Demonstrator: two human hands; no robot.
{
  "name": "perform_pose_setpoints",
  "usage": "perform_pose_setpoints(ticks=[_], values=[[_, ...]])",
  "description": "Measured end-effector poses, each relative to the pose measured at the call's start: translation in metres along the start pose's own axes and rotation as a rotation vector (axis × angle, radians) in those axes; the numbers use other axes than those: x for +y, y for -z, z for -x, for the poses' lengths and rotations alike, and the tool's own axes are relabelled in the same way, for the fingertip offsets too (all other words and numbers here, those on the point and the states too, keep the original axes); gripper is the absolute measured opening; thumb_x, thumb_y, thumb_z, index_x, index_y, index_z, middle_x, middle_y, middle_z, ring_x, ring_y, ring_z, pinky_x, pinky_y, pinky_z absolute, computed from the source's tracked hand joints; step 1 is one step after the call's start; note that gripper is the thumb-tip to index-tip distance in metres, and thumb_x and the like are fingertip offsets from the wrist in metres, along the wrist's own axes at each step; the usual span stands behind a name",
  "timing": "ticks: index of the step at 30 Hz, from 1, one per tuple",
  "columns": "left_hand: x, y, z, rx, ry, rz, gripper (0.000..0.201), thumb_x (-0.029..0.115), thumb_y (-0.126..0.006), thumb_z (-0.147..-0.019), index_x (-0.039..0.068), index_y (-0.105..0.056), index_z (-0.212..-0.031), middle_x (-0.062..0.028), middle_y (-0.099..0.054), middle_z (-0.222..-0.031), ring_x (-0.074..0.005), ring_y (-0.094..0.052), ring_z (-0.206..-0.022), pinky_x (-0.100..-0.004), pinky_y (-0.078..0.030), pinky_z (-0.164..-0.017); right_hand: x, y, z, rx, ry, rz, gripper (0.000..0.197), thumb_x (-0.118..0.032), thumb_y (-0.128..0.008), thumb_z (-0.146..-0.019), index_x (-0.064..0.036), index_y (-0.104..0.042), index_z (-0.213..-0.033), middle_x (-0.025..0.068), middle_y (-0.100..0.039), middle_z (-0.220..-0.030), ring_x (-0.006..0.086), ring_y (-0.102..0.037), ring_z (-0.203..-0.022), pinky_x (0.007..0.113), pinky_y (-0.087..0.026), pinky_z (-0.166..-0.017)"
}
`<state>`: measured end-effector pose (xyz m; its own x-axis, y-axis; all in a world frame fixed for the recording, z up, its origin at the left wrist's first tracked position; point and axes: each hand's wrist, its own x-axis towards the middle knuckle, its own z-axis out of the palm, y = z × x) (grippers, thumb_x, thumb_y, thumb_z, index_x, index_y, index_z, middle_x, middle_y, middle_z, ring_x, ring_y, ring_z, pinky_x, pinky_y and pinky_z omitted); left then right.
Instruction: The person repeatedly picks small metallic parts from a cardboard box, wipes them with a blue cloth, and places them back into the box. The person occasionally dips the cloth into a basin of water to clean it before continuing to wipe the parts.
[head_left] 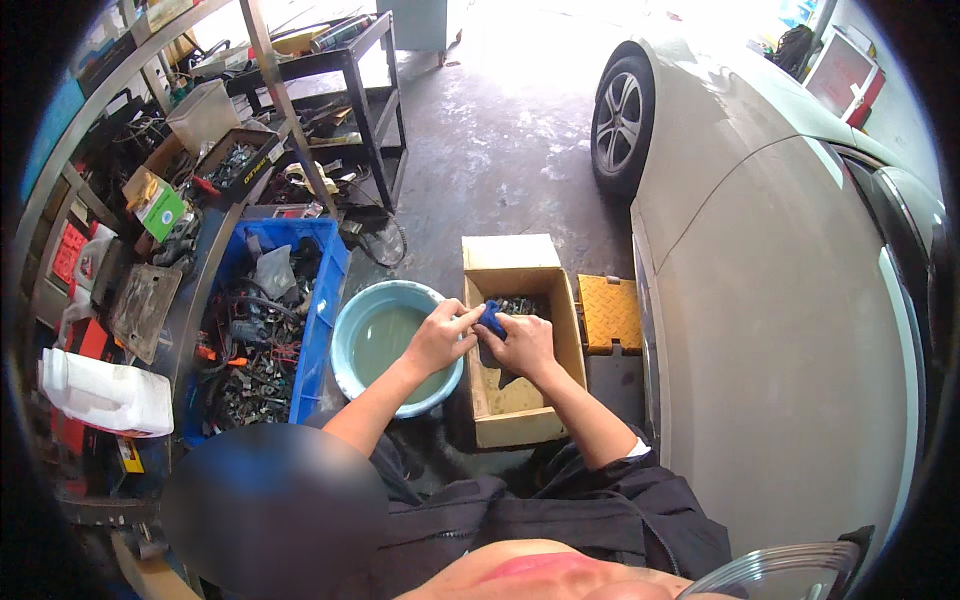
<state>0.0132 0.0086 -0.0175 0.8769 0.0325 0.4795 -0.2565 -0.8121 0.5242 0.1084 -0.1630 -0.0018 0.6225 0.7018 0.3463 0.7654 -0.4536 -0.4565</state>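
Over a cardboard box point(512, 428), my two hands meet at a small blue object point(492, 318); its kind is hard to make out. My right hand point(525, 345) is closed around it from the right. From the left, my left hand point(440, 338) has its fingers bent together, with the fingertips on the object's edge. Something dark point(507, 379) shows just below my right hand; I cannot tell what it is. Small metal parts point(525, 305) lie in the far end of the box, partly hidden by my hands.
A light blue basin point(345, 375) of cloudy water stands left of the box. Beyond it is a blue crate point(341, 265) full of mixed parts, beside a cluttered bench with a white jug point(105, 392). A yellow ramp block point(608, 308) and a parked car point(770, 330) are at right.
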Motion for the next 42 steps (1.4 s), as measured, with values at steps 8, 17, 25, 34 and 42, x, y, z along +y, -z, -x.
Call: perform_pose_setpoints(ticks=[8,17,25,34,42], values=[[0.001,0.0,0.005,0.077,0.127,-0.034,0.05,0.008,-0.079,-0.064,0.007,-0.072,-0.113,-0.0109,-0.063,-0.092,-0.0267,-0.065,-0.086,-0.0365,-0.055,-0.075,-0.013,-0.001,0.001,-0.029,-0.049,0.032,0.041,-0.049,-0.067,-0.086,-0.0087,-0.069,-0.09,0.0146,-0.07,-0.075,0.0336,-0.071,-0.072,0.044,-0.056,-0.063],[0.007,0.008,0.001,0.085,-0.09,0.096,0.055,0.002,-0.076,-0.066,0.009,-0.069,-0.12,-0.0121,-0.064,-0.098,-0.0289,-0.064,-0.093,-0.0378,-0.055,-0.085,-0.002,0.008,0.0,-0.285,-0.286,-0.368,0.051,-0.058,-0.067,-0.085,-0.0094,-0.076,-0.094,0.016,-0.072,-0.077,0.0318,-0.072,-0.075,0.042,-0.055,-0.072],[-0.001,0.012,-0.003,0.04,0.0,0.209,0.05,0.002,-0.074,-0.073,0.007,-0.068,-0.122,-0.0138,-0.068,-0.109,-0.0298,-0.067,-0.098,-0.0376,-0.055,-0.087,0.006,0.012,-0.006,-0.265,-0.217,-0.619,0.046,-0.052,-0.065,-0.089,-0.0076,-0.076,-0.092,0.0181,-0.07,-0.076,0.0327,-0.072,-0.075,0.041,-0.054,-0.068],[-0.002,-0.004,0.007,-0.019,-0.08,-0.05,0.052,0.006,-0.078,-0.065,0.008,-0.071,-0.117,-0.0096,-0.068,-0.095,-0.0276,-0.066,-0.09,-0.0384,-0.056,-0.081,0.001,-0.004,0.004,-0.289,-0.236,-0.134,0.059,-0.065,-0.061,-0.085,-0.0095,-0.072,-0.101,0.0201,-0.072,-0.086,0.0395,-0.07,-0.085,0.049,-0.056,-0.077],[0.004,0.005,-0.003,0.025,-0.078,0.089,0.052,0.0,-0.075,-0.069,0.008,-0.069,-0.12,-0.0129,-0.063,-0.102,-0.0291,-0.063,-0.094,-0.0388,-0.054,-0.085,0.01,0.008,-0.002,-0.234,-0.178,-0.304,0.045,-0.057,-0.066,-0.086,-0.0137,-0.077,-0.092,0.0164,-0.07,-0.076,0.0365,-0.07,-0.076,0.046,-0.055,-0.069]])
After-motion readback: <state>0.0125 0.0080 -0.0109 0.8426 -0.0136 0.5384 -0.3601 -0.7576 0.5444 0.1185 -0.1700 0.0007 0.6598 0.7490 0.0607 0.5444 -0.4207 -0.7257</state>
